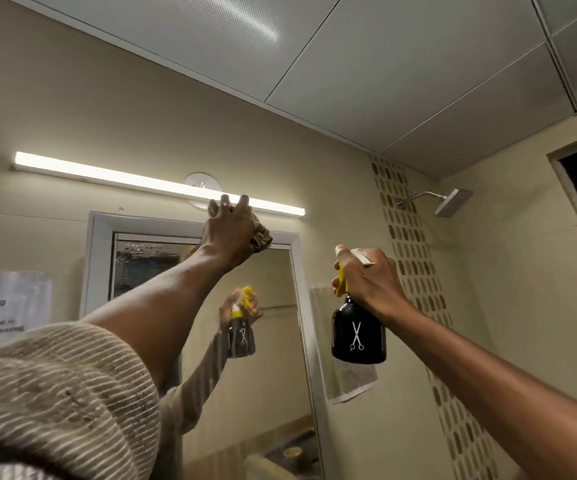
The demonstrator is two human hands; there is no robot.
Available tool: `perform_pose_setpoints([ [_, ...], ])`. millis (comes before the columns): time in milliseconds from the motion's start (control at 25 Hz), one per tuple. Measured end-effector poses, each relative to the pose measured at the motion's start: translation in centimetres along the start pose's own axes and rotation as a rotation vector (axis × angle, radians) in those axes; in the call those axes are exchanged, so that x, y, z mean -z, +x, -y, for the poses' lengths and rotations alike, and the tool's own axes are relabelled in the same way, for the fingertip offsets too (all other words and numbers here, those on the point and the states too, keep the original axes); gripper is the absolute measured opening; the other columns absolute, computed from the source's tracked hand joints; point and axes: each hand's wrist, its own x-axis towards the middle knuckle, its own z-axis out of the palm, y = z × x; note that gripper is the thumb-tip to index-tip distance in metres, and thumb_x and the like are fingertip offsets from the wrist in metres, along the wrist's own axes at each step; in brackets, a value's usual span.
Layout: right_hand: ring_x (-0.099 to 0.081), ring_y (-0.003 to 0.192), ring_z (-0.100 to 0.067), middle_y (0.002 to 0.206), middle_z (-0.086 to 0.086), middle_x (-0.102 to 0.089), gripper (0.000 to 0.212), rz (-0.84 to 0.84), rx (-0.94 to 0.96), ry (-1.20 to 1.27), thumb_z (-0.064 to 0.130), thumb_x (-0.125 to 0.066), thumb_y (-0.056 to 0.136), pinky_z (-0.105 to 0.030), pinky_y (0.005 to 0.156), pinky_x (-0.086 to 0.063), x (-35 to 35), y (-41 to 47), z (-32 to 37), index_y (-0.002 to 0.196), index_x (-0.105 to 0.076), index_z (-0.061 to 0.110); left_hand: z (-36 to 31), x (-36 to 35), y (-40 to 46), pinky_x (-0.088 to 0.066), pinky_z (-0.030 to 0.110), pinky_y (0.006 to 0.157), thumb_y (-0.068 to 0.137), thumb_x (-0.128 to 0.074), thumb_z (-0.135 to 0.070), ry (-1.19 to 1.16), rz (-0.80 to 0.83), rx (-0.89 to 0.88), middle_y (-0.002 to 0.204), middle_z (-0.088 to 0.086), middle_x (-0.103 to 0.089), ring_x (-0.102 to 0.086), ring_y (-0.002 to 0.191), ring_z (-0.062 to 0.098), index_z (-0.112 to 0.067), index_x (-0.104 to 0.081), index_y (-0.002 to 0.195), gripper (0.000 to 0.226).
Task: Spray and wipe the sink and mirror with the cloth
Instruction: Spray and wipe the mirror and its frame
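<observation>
A white-framed mirror hangs on the beige wall, with wet streaks at its top left. My left hand is raised to the mirror's top edge and grips a bunched beige cloth against the frame. To the right of the mirror my right hand holds a black spray bottle with a yellow trigger and a white scissors mark, upright. The bottle and hand are reflected in the glass. The sink is out of view.
A lit tube lamp runs above the mirror. A small towel hangs right of the frame. A shower head juts from the tiled strip. A paper notice is taped at left.
</observation>
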Motion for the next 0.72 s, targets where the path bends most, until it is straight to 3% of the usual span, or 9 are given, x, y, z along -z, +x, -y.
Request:
perform_pose_setpoints([
  [120,-0.065,0.045,-0.003,0.069,-0.011,-0.077,0.048,-0.002,0.004,-0.016,0.042,-0.052,0.103,-0.011,0.04,-0.042,1.4,0.7,-1.3,0.088,-0.073,0.001,-3.0,-1.1,1.1,-0.047,0.051,0.099,0.085,-0.071,-0.039,0.048,-0.023,-0.074,0.14,0.006,-0.03,-0.028,0.133,0.039,-0.032,-0.064,0.125,0.041],
  [280,-0.077,0.068,-0.022,0.068,-0.009,-0.077,0.05,-0.002,0.006,-0.044,0.044,-0.051,0.102,-0.022,0.051,-0.047,3.0,1.3,-2.4,0.088,-0.073,0.001,-6.4,-2.5,2.9,-0.044,0.051,0.098,0.088,-0.067,-0.04,0.052,-0.02,-0.101,0.145,0.004,-0.029,-0.027,0.134,0.038,-0.035,-0.063,0.126,0.039],
  [400,-0.077,0.069,-0.023,0.068,-0.01,-0.078,0.051,0.009,0.019,-0.04,0.042,-0.052,0.102,-0.023,0.055,-0.049,4.0,1.4,-2.9,0.087,-0.073,-0.001,-7.9,-3.3,3.6,-0.043,0.051,0.094,0.088,-0.065,-0.045,0.09,0.009,-0.121,0.143,0.004,-0.029,-0.027,0.133,0.037,-0.036,-0.062,0.126,0.039],
  [560,-0.077,0.066,-0.02,0.062,-0.008,-0.076,0.051,0.031,0.058,-0.021,0.043,-0.053,0.102,-0.03,0.062,-0.055,4.3,1.5,-3.0,0.084,-0.073,0.0,-6.7,-2.1,4.1,-0.04,0.051,0.097,0.083,-0.067,-0.053,0.103,0.074,-0.223,0.138,0.004,-0.035,-0.033,0.127,0.037,-0.037,-0.061,0.125,0.046],
  [720,-0.076,0.064,-0.016,0.061,-0.005,-0.076,0.048,0.068,0.081,0.006,0.045,-0.053,0.101,-0.034,0.064,-0.056,4.1,0.8,-2.0,0.079,-0.074,0.008,-3.3,0.1,3.6,-0.039,0.05,0.099,0.088,-0.062,-0.048,0.064,0.177,-0.256,0.135,0.003,-0.038,-0.035,0.123,0.034,-0.039,-0.065,0.123,0.036],
])
